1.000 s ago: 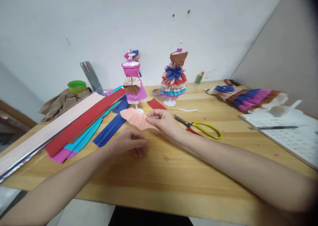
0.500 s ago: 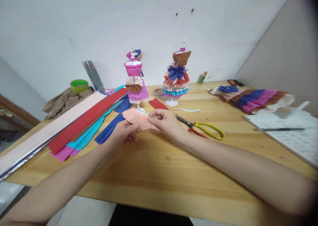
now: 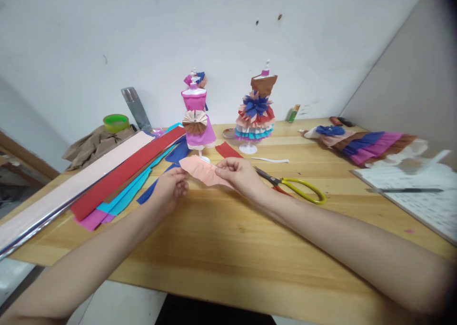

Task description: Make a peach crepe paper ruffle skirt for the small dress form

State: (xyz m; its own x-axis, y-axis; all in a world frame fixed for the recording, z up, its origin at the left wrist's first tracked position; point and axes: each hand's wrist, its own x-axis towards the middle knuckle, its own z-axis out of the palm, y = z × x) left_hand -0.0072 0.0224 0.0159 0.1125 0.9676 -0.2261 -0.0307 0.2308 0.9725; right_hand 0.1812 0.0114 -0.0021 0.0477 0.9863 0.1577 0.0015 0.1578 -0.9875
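Note:
A peach crepe paper piece [image 3: 200, 170] is held just above the wooden table [image 3: 228, 239], near its middle. My right hand [image 3: 238, 173] pinches its right end, fingers closed. My left hand [image 3: 170, 186] is at its left end with fingers curled against the paper's lower edge. Behind the hands stand two small mannequins: one in a pink paper dress [image 3: 197, 115], one in a layered multicoloured paper dress [image 3: 255, 112]. Yellow-handled scissors [image 3: 293, 186] lie just right of my right hand.
Long rolls and strips of pink, red, cyan, blue and magenta crepe paper [image 3: 107, 172] lie at the left. A green tape roll [image 3: 116, 123] sits on brown cloth at the far left. A pleated paper skirt [image 3: 360, 142] and a white sheet with a pen [image 3: 410, 190] lie at the right.
My left hand rose from the table and moved to the left end of the peach paper. My right hand kept its pinch on the paper.

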